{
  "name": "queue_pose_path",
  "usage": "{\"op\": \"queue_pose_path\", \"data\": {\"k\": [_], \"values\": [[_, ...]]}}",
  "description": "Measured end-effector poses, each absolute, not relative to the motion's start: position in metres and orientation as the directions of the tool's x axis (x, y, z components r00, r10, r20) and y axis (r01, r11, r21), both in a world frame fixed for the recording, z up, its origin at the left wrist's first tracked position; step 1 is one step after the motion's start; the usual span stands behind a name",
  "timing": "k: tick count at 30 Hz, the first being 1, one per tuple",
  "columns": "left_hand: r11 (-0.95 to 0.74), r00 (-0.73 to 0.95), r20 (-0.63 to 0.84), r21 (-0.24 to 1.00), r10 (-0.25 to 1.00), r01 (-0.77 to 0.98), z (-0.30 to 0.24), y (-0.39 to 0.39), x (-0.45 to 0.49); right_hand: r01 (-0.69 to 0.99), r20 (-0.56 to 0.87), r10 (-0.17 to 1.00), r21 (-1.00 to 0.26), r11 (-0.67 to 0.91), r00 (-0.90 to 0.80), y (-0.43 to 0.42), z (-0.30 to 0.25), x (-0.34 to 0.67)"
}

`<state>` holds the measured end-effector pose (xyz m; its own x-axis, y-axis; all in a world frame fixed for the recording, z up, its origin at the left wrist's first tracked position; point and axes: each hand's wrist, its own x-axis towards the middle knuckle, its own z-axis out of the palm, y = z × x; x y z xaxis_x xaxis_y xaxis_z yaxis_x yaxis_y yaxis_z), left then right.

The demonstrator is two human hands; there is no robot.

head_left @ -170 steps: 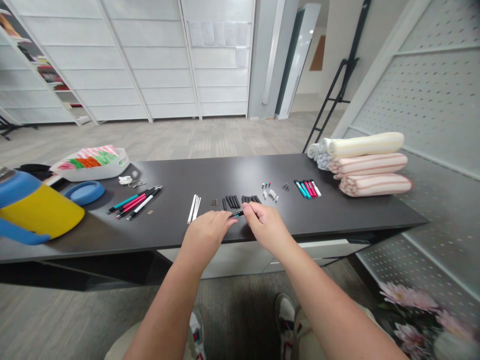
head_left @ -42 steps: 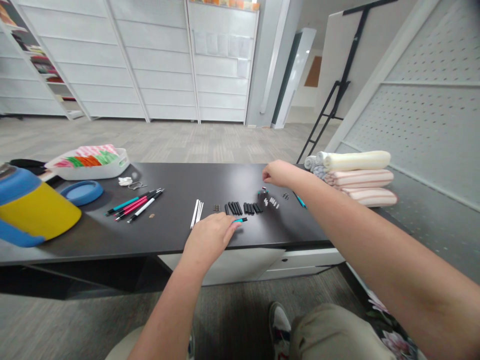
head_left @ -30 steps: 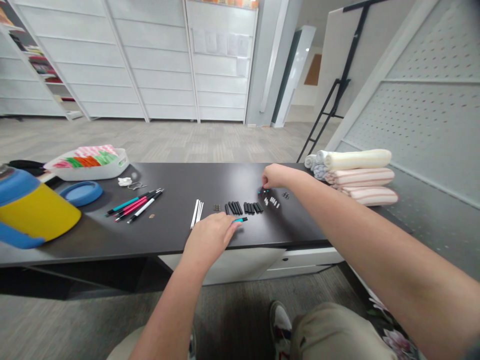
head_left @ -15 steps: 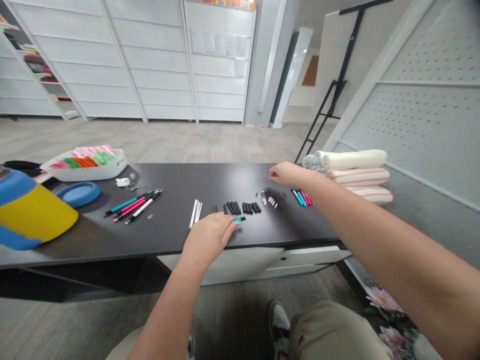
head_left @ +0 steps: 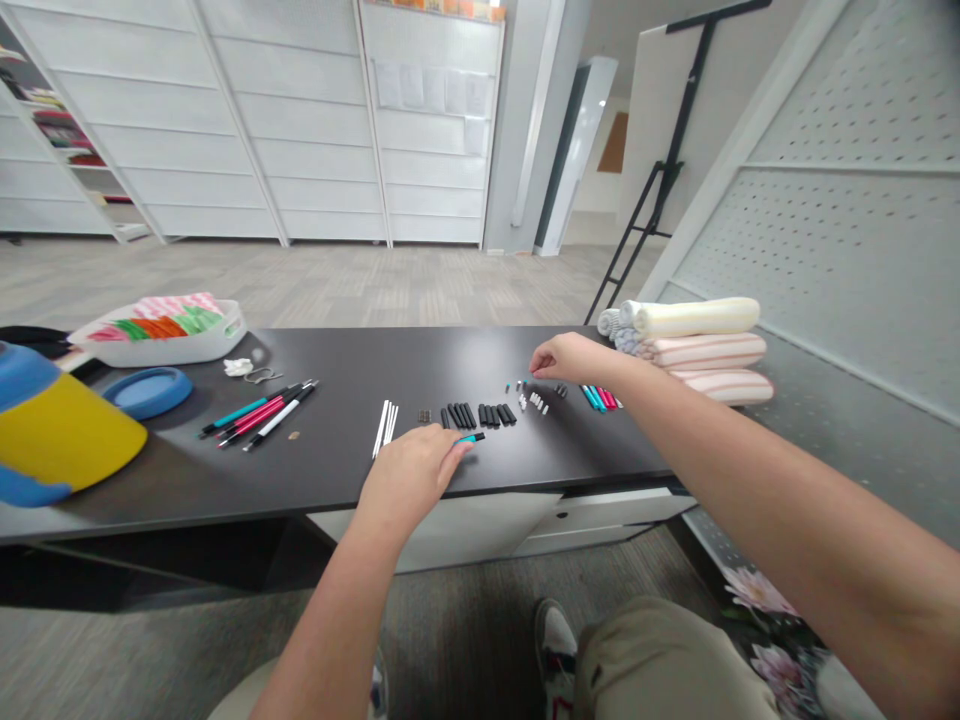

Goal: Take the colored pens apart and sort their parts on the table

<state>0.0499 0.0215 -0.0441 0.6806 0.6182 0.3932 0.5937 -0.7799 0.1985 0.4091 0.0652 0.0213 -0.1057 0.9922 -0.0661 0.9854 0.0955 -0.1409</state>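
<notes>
My left hand [head_left: 411, 468] is closed near the table's front edge around a teal and black pen barrel [head_left: 471, 438], whose black end sticks out to the right. My right hand [head_left: 561, 357] reaches to the far side with thumb and fingers pinched downward. Its fingertips are at a small teal-tipped part, and what they hold is too small to make out. Below it lie small white pieces [head_left: 537, 402] and dark clips [head_left: 561, 390]. Between the hands are black grips [head_left: 496, 414] and more black grips [head_left: 457, 415]. Small springs [head_left: 424, 415] and white refills [head_left: 385, 424] lie beyond my left hand.
On the dark table [head_left: 337, 460], assembled pens [head_left: 259, 412] lie at left by a blue lid [head_left: 154, 390], a white basket [head_left: 161, 345] and a yellow-blue container [head_left: 67, 430]. Teal and pink barrels [head_left: 600, 398] lie at right, near rolled towels [head_left: 705, 350].
My right hand has come down and closer to the small parts, its fingertips now pinched at them. My left hand keeps its hold on the pen barrel. The view has shifted slightly.
</notes>
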Motion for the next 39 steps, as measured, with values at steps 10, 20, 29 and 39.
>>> {"op": "queue_pose_path", "data": {"k": [10,20,29,39], "values": [[-0.778,0.679,0.394,0.193,0.620,0.598,-0.043,0.020,0.050,0.975,-0.091,0.981,-0.159,0.153,-0.169,0.065,0.008,0.408],[-0.774,0.677,0.390,0.194,0.625,0.603,-0.041,0.020,0.051,0.972,-0.088,0.982,-0.180,0.151,-0.169,0.065,0.003,0.412],[-0.774,0.676,0.392,0.192,0.624,0.603,-0.042,0.020,0.051,0.958,-0.073,0.987,-0.259,0.120,-0.143,0.060,0.004,0.406],[-0.777,0.673,0.401,0.210,0.622,0.593,-0.043,0.021,0.051,0.953,-0.055,0.991,-0.284,0.105,-0.126,0.057,0.008,0.397]]}}
